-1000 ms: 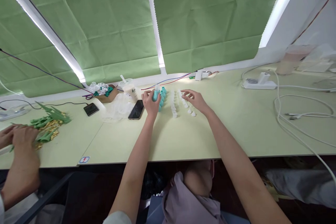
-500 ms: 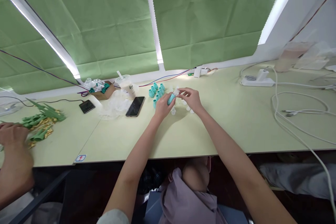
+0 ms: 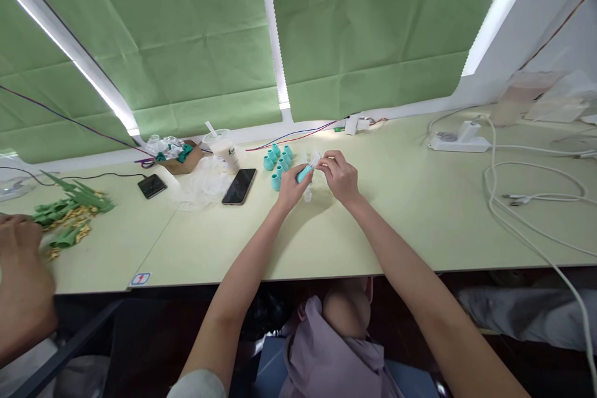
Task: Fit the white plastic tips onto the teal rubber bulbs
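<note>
My left hand [image 3: 291,189] is closed around a small turquoise hollow piece [image 3: 303,175], which is tilted up to the right. A clear plastic piece [image 3: 315,160] sits at its upper end, and the fingertips of my right hand [image 3: 342,178] pinch that clear piece. Whether the two pieces are joined I cannot make out. Several turquoise vase-shaped pieces [image 3: 276,182] stand just left of my left hand. Small whitish translucent pieces [image 3: 308,197] lie below and between my hands, partly hidden by them.
Left of the work lie a phone [image 3: 239,186], a drink cup [image 3: 227,152], a crumpled plastic bag [image 3: 200,186] and a cardboard box [image 3: 183,163]. A power strip [image 3: 459,143] with white cables is at right. Another person's hand [image 3: 21,239] is beside green pieces [image 3: 65,236] at far left.
My right hand has drawn closer in around the clear piece, with its fingers more curled. My left hand still holds the turquoise piece. The other person's hand has shifted slightly left.
</note>
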`<move>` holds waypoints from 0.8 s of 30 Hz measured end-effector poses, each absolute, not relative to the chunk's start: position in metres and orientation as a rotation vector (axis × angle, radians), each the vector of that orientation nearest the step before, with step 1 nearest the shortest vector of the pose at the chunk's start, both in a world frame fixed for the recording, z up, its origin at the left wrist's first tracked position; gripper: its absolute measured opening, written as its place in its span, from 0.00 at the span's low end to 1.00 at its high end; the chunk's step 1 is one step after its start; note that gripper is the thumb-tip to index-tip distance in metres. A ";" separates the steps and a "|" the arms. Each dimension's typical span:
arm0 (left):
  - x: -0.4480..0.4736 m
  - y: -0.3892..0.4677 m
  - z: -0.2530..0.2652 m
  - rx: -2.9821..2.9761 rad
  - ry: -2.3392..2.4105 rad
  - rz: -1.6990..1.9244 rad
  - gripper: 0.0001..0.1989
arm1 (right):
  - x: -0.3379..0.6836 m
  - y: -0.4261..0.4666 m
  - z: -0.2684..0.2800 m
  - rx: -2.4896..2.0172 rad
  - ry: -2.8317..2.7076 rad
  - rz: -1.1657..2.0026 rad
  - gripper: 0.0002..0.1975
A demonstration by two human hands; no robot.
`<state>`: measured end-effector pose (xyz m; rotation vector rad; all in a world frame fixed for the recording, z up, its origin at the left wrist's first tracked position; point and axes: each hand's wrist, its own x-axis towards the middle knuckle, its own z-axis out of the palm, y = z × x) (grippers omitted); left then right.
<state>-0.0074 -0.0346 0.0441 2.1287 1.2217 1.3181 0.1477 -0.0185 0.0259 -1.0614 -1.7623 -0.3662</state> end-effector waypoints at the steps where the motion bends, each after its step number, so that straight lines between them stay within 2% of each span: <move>1: -0.008 -0.035 0.044 2.145 1.222 1.311 0.16 | 0.149 -0.019 0.027 -1.071 -1.785 -0.375 0.13; 10: -0.014 -0.027 0.043 2.221 1.269 1.240 0.16 | 0.149 -0.022 0.036 -1.092 -1.891 -0.088 0.11; 14: -0.020 -0.020 0.039 2.200 1.322 1.244 0.17 | 0.154 -0.016 0.039 -1.126 -1.692 0.001 0.11; 18: -0.037 -0.008 0.034 2.028 1.465 1.425 0.16 | 0.174 -0.007 0.042 -1.165 -1.486 -0.023 0.11; 21: -0.050 -0.001 0.034 1.874 1.558 1.590 0.18 | 0.177 -0.005 0.036 -1.264 -1.844 -0.012 0.08; 24: -0.056 0.002 0.034 1.798 1.602 1.673 0.18 | 0.167 -0.008 0.022 -1.298 -2.318 -0.138 0.09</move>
